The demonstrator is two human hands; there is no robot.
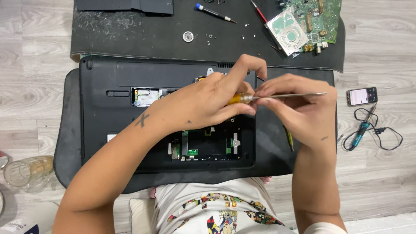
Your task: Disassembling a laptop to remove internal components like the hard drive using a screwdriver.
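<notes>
A black laptop (112,125) lies upside down on a black mat (69,143), with its bottom bays uncovered and green boards showing. Above it, my left hand (216,97) grips the yellow handle of a screwdriver (286,95). The metal shaft points right, level with the floor. My right hand (299,106) pinches that shaft with thumb and fingers close to the handle. The tip sticks out past my right knuckles.
A second black mat (130,39) behind holds a blue-capped screwdriver (214,12), a red-handled tool (258,11), small loose screws (209,40), a round coin cell (188,36), a silver drive (287,32) and a green circuit board (318,15). A phone (362,95) and soldering iron (362,130) lie right; a glass (26,173) lies left.
</notes>
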